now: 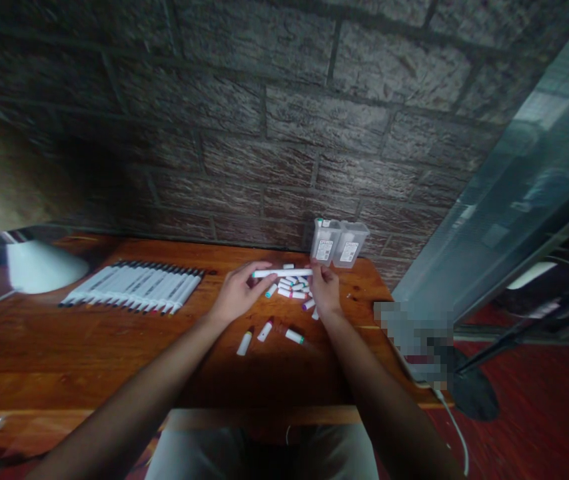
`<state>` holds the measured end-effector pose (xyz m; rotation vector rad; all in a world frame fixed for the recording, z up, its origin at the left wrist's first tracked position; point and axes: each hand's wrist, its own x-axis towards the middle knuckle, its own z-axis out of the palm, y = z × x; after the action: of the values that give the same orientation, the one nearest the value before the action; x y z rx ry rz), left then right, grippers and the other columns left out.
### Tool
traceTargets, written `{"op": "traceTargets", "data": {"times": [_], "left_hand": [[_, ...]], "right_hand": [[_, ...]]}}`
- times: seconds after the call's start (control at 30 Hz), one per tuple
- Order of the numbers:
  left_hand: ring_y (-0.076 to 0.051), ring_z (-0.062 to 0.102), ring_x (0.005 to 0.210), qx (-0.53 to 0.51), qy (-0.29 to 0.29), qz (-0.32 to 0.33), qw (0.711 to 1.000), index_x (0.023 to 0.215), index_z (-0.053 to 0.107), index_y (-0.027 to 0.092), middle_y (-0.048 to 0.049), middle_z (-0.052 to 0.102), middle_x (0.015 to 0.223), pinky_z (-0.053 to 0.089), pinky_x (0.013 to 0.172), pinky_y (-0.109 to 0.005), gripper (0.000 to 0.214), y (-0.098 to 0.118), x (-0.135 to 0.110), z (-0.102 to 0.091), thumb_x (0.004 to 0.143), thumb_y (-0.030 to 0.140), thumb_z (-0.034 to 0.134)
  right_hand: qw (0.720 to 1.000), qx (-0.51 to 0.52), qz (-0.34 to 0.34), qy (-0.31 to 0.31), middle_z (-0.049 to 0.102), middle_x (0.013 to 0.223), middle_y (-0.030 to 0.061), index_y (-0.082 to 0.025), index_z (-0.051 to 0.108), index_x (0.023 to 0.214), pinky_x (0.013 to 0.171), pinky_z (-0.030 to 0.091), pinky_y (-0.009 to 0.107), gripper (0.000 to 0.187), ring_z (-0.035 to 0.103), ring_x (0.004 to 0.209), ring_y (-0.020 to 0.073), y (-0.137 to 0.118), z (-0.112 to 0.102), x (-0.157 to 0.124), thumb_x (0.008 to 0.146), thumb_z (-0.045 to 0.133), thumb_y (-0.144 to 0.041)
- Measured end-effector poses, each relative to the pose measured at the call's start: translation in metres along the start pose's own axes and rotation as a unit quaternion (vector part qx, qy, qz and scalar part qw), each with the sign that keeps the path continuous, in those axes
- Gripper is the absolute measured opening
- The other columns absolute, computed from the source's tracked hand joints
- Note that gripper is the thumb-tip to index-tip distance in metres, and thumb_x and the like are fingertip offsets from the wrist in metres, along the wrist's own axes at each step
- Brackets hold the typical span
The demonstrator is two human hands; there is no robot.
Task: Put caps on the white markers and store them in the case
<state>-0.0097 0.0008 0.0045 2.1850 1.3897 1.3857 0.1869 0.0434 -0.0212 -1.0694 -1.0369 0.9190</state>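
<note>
A white marker pen (284,273) with a teal end is held level between my two hands, above the wooden table. My left hand (239,290) is closed on its teal end, and the fingers of my right hand (324,287) pinch the other end. Under and behind the pen lies a loose pile of short white marker caps (292,292) with coloured ends, partly covered by my right hand. Nearer to me lie three more, one with a yellow tip (245,343), one with a red tip (265,331) and one with a green tip (294,336).
A row of white markers (134,287) lies side by side on the table (129,360) at left, near a white lamp base (42,267). Two clear plastic boxes (338,244) stand against the brick wall (264,133). A pixelated object (419,343) sits at the right edge.
</note>
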Motion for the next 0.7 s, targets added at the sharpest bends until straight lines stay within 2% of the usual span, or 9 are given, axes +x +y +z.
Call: {"op": "traceTargets", "data": {"times": [0.1, 0.27, 0.5, 0.57, 0.7], "left_hand": [[-0.016, 0.062, 0.07, -0.034, 0.017, -0.025, 0.999, 0.108, 0.069, 0.017, -0.0062, 0.074, 0.092, 0.047, 0.069, -0.026, 0.034, -0.002, 0.001, 0.001, 0.089, 0.044, 0.061], [-0.013, 0.053, 0.056, -0.081, 0.049, -0.054, 0.994, 0.102, 0.071, 0.016, 0.0021, 0.06, 0.062, 0.04, 0.057, -0.023, 0.033, -0.012, 0.002, 0.005, 0.084, 0.043, 0.068], [-0.011, 0.05, 0.056, -0.119, 0.071, -0.059, 0.989, 0.101, 0.071, 0.018, 0.0048, 0.054, 0.06, 0.04, 0.059, -0.023, 0.032, -0.017, 0.003, 0.005, 0.079, 0.041, 0.074], [-0.01, 0.049, 0.056, -0.175, 0.077, -0.083, 0.978, 0.1, 0.071, 0.018, 0.0055, 0.054, 0.058, 0.039, 0.06, -0.022, 0.032, -0.014, 0.004, 0.004, 0.076, 0.038, 0.078], [-0.009, 0.046, 0.053, -0.334, 0.061, -0.152, 0.928, 0.092, 0.071, 0.016, 0.0043, 0.057, 0.059, 0.034, 0.053, -0.02, 0.035, -0.006, 0.007, 0.003, 0.067, 0.036, 0.085]], "right_hand": [[1.0, -0.002, -0.004, 0.014, 0.054, 0.053, -0.003, -0.017, 0.068, 0.08, 0.046, 0.03, 0.026, 0.047, 0.042, 0.048, 0.0118, 0.001, 0.0, 0.002, 0.08, 0.058, -0.062], [1.0, 0.006, -0.005, 0.028, 0.053, 0.053, -0.0043, -0.019, 0.062, 0.076, 0.046, 0.029, 0.026, 0.046, 0.041, 0.046, 0.0108, -0.001, -0.001, 0.004, 0.079, 0.058, -0.065], [1.0, 0.007, 0.007, 0.008, 0.047, 0.05, -0.0052, -0.02, 0.056, 0.064, 0.043, 0.025, 0.026, 0.048, 0.036, 0.043, 0.0097, 0.0, -0.002, 0.004, 0.078, 0.058, -0.066], [1.0, -0.002, 0.001, 0.0, 0.046, 0.05, -0.0054, -0.02, 0.057, 0.064, 0.044, 0.026, 0.026, 0.047, 0.035, 0.043, 0.0098, 0.001, -0.002, 0.003, 0.078, 0.059, -0.065], [0.999, -0.025, -0.019, -0.032, 0.044, 0.049, -0.0058, -0.02, 0.055, 0.06, 0.045, 0.026, 0.026, 0.048, 0.034, 0.044, 0.0097, 0.0, -0.002, -0.001, 0.08, 0.058, -0.064]]}}
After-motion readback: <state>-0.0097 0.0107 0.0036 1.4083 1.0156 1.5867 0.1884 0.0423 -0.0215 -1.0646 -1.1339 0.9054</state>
